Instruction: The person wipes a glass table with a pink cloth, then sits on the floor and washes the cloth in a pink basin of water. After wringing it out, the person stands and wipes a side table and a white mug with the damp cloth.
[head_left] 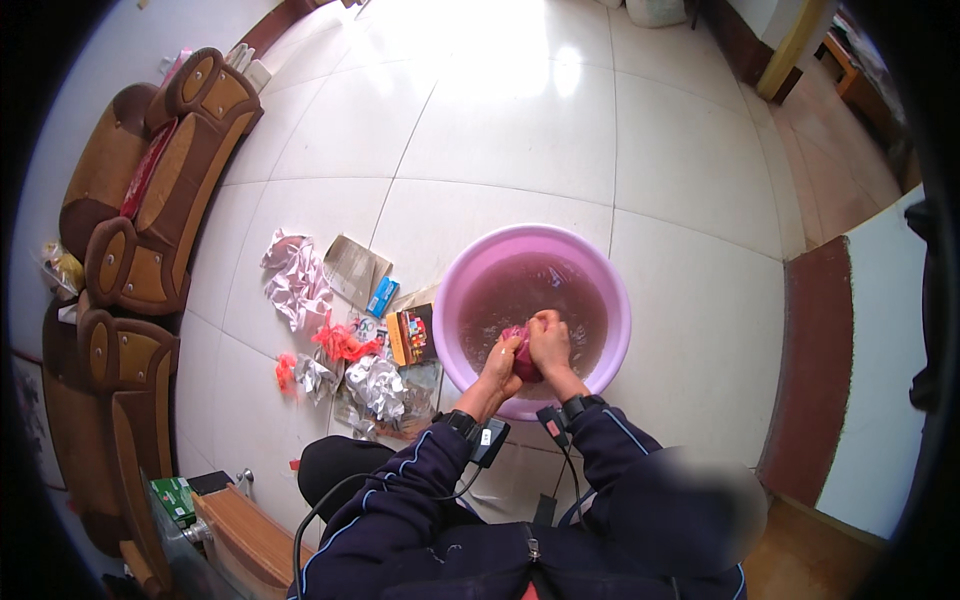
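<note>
I saw both hands, left hand [502, 368] and right hand [549, 342], close together and clamped on one red cloth [527, 372], inside the rim of one pink basin [619, 310] of murky water [530, 285]. Beside it, crumpled papers [376, 387] and one blue box [383, 297] littered the pale tiles [700, 300]; two brown sofas [172, 195] stood farther left.

"What sits just behind the left grip [505, 368] and right grip [549, 343]?"
"Black wristbands [461, 424], each with a small boxy device [489, 443] and a dark cable [572, 470]."
"And farther back?"
"Navy zip-up jacket [420, 560], light-blue piping [626, 429] along the sleeves; black trousers [338, 470]."
</note>
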